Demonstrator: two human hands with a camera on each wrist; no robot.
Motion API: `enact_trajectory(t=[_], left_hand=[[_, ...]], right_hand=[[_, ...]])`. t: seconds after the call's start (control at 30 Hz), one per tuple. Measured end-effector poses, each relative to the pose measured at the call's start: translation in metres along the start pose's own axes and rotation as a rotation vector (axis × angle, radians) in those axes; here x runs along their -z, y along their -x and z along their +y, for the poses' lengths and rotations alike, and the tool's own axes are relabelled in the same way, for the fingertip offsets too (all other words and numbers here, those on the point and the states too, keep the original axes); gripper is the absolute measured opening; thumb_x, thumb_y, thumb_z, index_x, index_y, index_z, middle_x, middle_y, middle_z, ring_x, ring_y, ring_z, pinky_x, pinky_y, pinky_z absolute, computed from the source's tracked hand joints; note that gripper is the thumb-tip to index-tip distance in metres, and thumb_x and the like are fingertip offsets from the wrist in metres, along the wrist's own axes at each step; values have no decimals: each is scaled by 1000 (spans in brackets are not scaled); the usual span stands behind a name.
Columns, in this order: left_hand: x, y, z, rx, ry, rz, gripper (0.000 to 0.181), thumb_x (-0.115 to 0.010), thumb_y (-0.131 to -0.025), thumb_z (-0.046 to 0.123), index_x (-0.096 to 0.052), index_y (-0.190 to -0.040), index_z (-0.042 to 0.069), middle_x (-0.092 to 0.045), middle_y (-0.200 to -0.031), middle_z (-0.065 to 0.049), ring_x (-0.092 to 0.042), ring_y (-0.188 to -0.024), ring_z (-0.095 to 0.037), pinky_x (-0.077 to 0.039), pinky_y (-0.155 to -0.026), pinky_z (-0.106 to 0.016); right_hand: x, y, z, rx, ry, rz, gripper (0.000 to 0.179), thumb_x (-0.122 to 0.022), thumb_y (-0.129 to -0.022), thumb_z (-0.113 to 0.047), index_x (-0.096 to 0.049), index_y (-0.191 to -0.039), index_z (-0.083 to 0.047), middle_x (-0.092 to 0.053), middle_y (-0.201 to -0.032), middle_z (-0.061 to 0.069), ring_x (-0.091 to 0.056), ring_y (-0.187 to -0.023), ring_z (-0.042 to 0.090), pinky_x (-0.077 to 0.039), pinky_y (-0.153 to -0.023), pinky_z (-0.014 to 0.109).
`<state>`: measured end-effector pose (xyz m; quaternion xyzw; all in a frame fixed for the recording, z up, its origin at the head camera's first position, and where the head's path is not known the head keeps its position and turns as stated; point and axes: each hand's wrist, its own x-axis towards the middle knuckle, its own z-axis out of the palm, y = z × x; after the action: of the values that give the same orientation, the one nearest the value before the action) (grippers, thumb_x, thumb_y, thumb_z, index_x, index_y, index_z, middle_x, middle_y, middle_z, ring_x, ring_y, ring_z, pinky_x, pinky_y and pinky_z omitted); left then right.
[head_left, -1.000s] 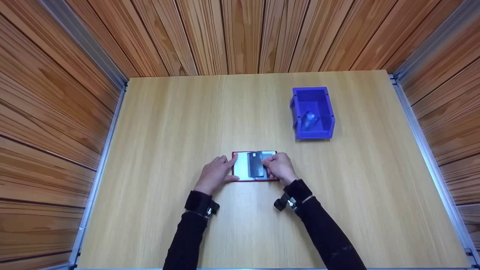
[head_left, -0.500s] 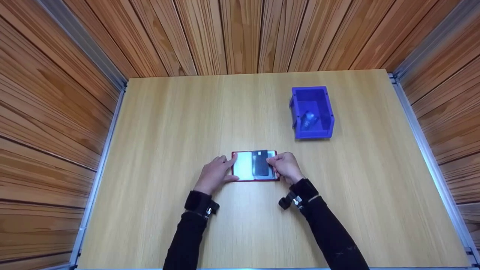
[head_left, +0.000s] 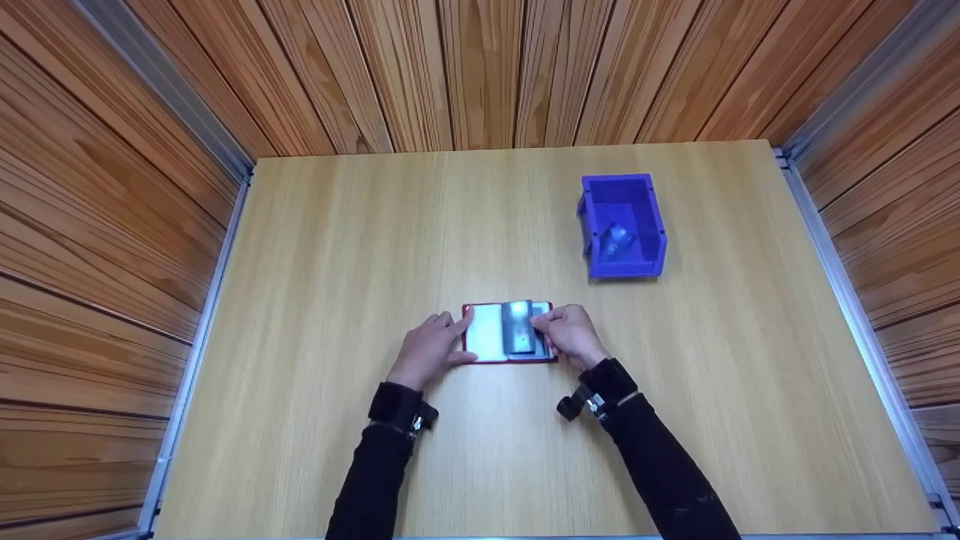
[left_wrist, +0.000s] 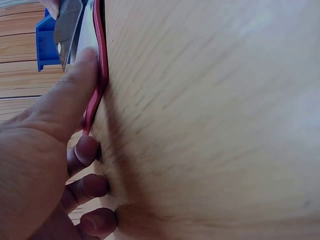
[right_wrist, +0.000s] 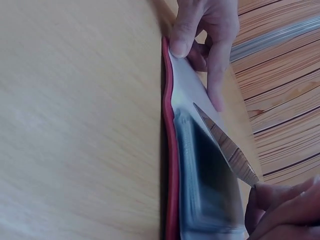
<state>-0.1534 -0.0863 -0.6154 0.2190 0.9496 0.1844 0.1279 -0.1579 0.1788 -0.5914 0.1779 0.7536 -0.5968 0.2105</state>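
A red-edged card holder (head_left: 486,334) lies spread open on the table, with a pale inner cover at left and clear sleeves (right_wrist: 187,165) at right. The left hand (head_left: 429,346) rests on its left edge, with the thumb (left_wrist: 75,82) pressing the pale cover and other fingertips on the tabletop. Between thumb and finger, the right hand (head_left: 571,332) pinches a dark, shiny card (head_left: 518,327) by its right side. In the right wrist view, the card stands tilted above the sleeves. Part of the holder's right side is hidden by the right hand.
A blue bin (head_left: 626,268) stands at the back right of the wooden table (head_left: 360,247), with a small clear bluish object (head_left: 616,240) inside. Wood-plank walls (head_left: 480,75) enclose the back and both sides. Metal rails run along the table's sides.
The right hand has drawn slightly right with the card, then stayed nearly still. The card's face has turned from dark to bright with glare as its tilt changed. The left hand has stayed put.
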Motion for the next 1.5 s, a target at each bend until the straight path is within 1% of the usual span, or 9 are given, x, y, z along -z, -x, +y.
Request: enact_trajectory(t=[0.2, 0.37, 0.53, 0.77, 1.0, 1.07, 1.2, 1.33, 1.5], left_hand=[[-1, 1, -1, 1, -3, 5, 87, -76, -87, 50, -40, -160, 19, -48, -96, -2, -39, -83, -16, -34, -70, -30], [-1, 0, -1, 4, -4, 8, 87, -77, -88, 49, -40, -161, 20, -50, -98, -3, -41, -84, -17, -35, -70, -30], [-2, 0, -1, 14, -3, -3, 87, -76, -89, 50, -38, -161, 20, -50, -99, -3, -41, -85, -17, -35, -72, -30], [-1, 0, -2, 14, -10, -2, 88, -76, -88, 50, -38, -161, 20, -48, -97, -2, -40, -84, -17, -34, -70, -29], [-1, 0, 0, 15, -11, -12, 88, -75, -88, 51, -37, -161, 21, -48, -99, -2, -40, -85, -17, -33, -72, -28], [-1, 1, 0, 17, -6, -14, 88, -75, -88, 50, -37, -161, 20, -49, -99, -3, -40, -86, -17, -33, -72, -28], [-1, 1, 1, 25, 0, -18, 88, -76, -88, 50, -38, -161, 20, -50, -101, -3, -41, -87, -17, -35, -73, -29], [-1, 0, 1, 30, 1, -14, 88, -76, -87, 51, -38, -161, 21, -52, -103, -3, -42, -88, -17, -36, -74, -30], [-1, 0, 0, 34, 8, -20, 89, -75, -88, 51, -36, -161, 21, -50, -103, -3, -41, -89, -18, -35, -75, -30]], right_hand=[[7, 3, -10, 12, -29, -9, 18, -69, -98, -10, -64, -82, -3, -48, -56, -5, -43, -45, 5, -37, -42, 20], [22, 2, -23, 4, -43, -5, 15, -67, -100, -11, -67, -92, 2, -49, -57, -5, -44, -46, 4, -38, -43, 19], [45, -2, -39, 4, -43, 23, 18, -67, -101, -16, -65, -97, 1, -52, -59, -6, -46, -47, 3, -39, -44, 18], [82, -6, -63, 31, -42, 106, 21, -67, -102, -22, -67, -100, -1, -52, -60, -8, -46, -47, 3, -40, -45, 18], [112, -11, -72, 66, -52, 180, 26, -67, -102, -24, -67, -106, 2, -51, -56, -11, -46, -46, 0, -38, -44, 17], [118, -14, -72, 69, -70, 215, 28, -67, -102, -23, -67, -110, 4, -51, -55, -11, -46, -44, 0, -37, -43, 17], [131, -18, -72, 69, -167, 289, 24, -67, -101, -19, -66, -110, 3, -52, -53, -10, -47, -42, 1, -38, -42, 17], [143, -23, -72, 47, -259, 353, 15, -67, -101, -16, -66, -101, -1, -52, -52, -8, -47, -41, 2, -38, -40, 17], [153, -30, -70, 9, -332, 400, 16, -66, -101, -15, -63, -92, -3, -52, -53, -7, -46, -39, 3, -37, -39, 18]])
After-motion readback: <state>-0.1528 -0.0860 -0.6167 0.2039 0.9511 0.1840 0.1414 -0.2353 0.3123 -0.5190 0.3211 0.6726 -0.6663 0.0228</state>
